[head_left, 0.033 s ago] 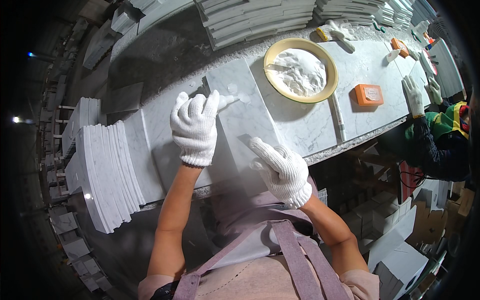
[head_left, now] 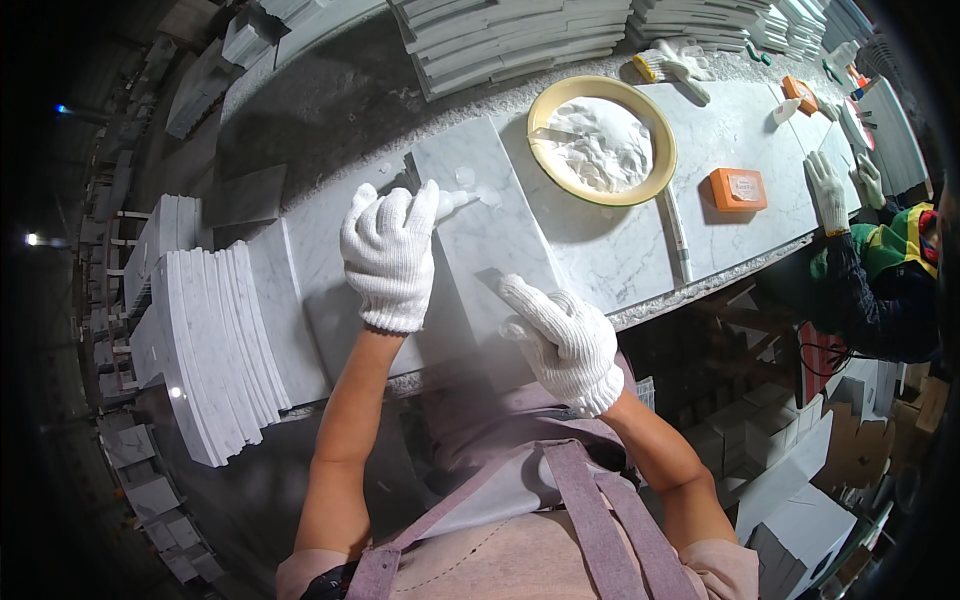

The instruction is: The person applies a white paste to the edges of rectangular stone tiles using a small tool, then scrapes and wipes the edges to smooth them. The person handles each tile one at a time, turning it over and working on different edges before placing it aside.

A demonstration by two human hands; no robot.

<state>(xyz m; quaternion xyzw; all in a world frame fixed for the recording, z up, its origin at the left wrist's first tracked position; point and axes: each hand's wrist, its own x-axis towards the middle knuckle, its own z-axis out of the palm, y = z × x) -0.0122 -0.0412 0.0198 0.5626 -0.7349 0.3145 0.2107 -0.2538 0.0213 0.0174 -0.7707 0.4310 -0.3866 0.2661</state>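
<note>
Over the upper part of a grey-veined white marble tile (head_left: 510, 240), my left hand (head_left: 390, 245), in a white knit glove, is closed around a small white squeeze bottle (head_left: 452, 204). The bottle's tip points right, by shiny clear blobs (head_left: 487, 196) on the tile. Lower on the same tile, my right hand (head_left: 565, 345), gloved too, has its fingers folded on a thin grey flat scraper (head_left: 489, 279), whose end pokes out past the fingertips. The glove hides the rest of it. Further right stands a yellow-rimmed basin (head_left: 668, 150) of white powder.
An orange box (head_left: 738, 190) and a long pale stick (head_left: 679, 240) lie right of the basin. Stacked tiles (head_left: 215, 350) stand left, with another stack (head_left: 515, 40) behind. Loose gloves (head_left: 680, 68) lie far right. A co-worker's gloved hand (head_left: 828, 190) rests at the right end.
</note>
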